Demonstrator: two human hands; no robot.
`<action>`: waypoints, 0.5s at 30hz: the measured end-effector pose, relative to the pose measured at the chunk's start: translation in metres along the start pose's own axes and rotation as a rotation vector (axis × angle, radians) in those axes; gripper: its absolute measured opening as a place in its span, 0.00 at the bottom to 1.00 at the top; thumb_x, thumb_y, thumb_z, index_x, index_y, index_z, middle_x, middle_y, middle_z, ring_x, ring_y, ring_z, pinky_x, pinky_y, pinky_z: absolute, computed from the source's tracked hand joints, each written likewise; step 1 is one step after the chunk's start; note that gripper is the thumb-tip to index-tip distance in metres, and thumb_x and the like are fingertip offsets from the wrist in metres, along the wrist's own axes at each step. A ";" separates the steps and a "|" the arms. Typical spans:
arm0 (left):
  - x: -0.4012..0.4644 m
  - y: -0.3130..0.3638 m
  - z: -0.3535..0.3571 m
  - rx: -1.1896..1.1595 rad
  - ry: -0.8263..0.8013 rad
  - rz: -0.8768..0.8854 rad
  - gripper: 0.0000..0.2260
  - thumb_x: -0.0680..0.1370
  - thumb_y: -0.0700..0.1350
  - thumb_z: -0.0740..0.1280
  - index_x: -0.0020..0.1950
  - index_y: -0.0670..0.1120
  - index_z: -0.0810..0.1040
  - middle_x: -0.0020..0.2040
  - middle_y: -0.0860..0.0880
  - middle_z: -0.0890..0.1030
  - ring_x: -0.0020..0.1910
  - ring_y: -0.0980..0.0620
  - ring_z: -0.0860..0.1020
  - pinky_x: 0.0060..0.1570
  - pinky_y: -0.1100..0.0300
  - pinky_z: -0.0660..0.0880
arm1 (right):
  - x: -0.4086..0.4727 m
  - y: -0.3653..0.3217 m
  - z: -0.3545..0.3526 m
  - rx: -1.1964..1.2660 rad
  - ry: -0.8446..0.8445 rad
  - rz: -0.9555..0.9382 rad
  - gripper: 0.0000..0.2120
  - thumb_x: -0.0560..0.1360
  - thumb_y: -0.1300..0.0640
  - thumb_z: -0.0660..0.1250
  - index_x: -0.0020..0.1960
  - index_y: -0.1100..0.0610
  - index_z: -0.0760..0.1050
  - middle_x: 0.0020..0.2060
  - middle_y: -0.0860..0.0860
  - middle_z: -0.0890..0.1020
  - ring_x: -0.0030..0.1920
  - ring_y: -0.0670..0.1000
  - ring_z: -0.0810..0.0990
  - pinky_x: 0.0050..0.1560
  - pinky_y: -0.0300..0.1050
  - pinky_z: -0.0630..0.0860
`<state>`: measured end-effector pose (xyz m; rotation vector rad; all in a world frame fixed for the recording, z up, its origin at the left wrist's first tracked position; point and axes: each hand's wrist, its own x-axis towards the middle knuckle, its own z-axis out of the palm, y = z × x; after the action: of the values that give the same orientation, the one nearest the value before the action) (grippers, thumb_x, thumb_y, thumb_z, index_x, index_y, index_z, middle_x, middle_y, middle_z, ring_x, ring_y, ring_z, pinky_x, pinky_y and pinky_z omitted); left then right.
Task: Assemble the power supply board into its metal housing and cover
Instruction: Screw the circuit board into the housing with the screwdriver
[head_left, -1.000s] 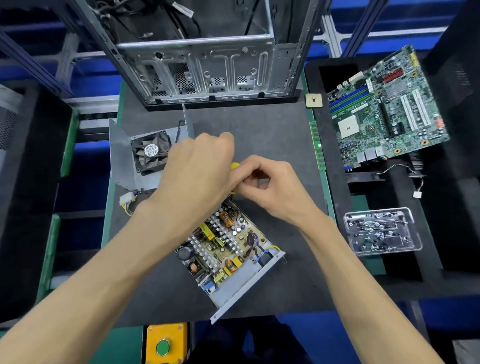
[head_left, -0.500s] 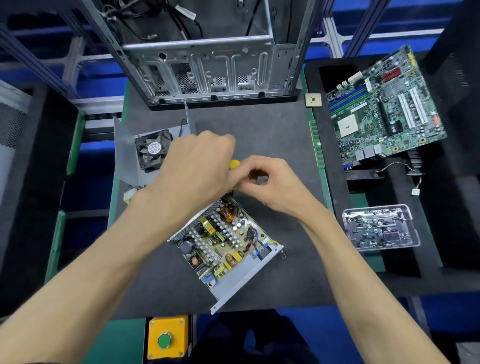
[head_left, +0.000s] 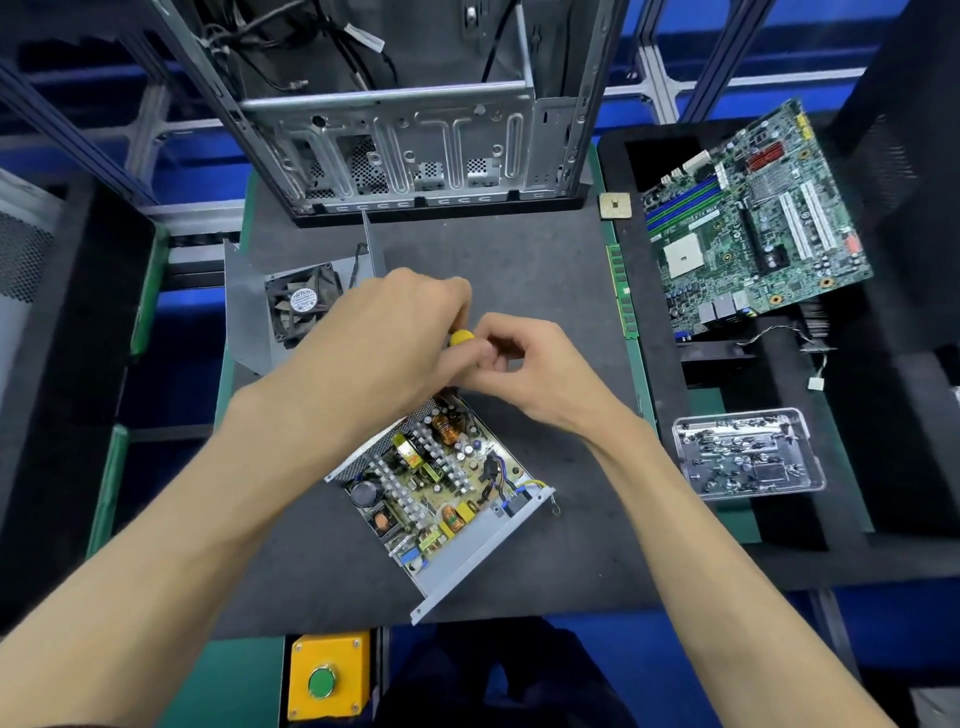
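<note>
Grey steel housing (head_left: 467, 561) lies on the bench (head_left: 545, 291), board (head_left: 436, 478) seated inside, just below both hands. The cover (head_left: 249, 312) with its fan waits beside the left hand (head_left: 384, 343), still off. Left grip wraps a yellow screwdriver (head_left: 461, 338); right hand (head_left: 524, 374) pinches near its tip, apparently fastening the board.

Power supply board (head_left: 436, 478): tan PCB, yellow transformers, copper coils, silver heatsink fins. Housing (head_left: 467, 551) grey, perforated mesh side. Cover (head_left: 249, 317) grey, black fan (head_left: 301, 306). Screwdriver handle (head_left: 461, 338) yellow. Desk (head_left: 519, 270) mat dark grey, green edge. Motherboard (head_left: 753, 223) green, blue slots. Button box (head_left: 324, 675) yellow, green button.
</note>
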<state>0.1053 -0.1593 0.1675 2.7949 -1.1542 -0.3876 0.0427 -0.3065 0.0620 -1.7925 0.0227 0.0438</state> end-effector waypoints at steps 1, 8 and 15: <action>0.000 0.000 0.002 -0.029 0.000 0.046 0.11 0.78 0.54 0.65 0.51 0.47 0.77 0.46 0.49 0.80 0.48 0.44 0.78 0.47 0.48 0.74 | 0.000 -0.001 0.001 0.007 0.001 0.002 0.10 0.70 0.53 0.76 0.40 0.47 0.75 0.33 0.47 0.71 0.35 0.46 0.66 0.37 0.40 0.67; -0.002 0.000 0.008 -0.100 0.081 0.030 0.12 0.75 0.56 0.70 0.52 0.49 0.76 0.45 0.51 0.78 0.45 0.46 0.78 0.45 0.47 0.76 | 0.003 -0.002 0.002 -0.046 -0.005 -0.005 0.07 0.72 0.56 0.73 0.40 0.46 0.77 0.31 0.45 0.70 0.35 0.44 0.65 0.37 0.40 0.65; -0.005 -0.003 0.009 -0.136 0.015 0.173 0.07 0.77 0.47 0.68 0.54 0.49 0.78 0.51 0.50 0.74 0.47 0.47 0.76 0.49 0.47 0.76 | 0.007 -0.002 0.007 -0.037 0.028 -0.052 0.22 0.73 0.57 0.75 0.36 0.28 0.77 0.29 0.41 0.69 0.34 0.42 0.65 0.36 0.39 0.66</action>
<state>0.1014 -0.1533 0.1589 2.5547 -1.3011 -0.4117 0.0494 -0.2989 0.0616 -1.8294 -0.0045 -0.0177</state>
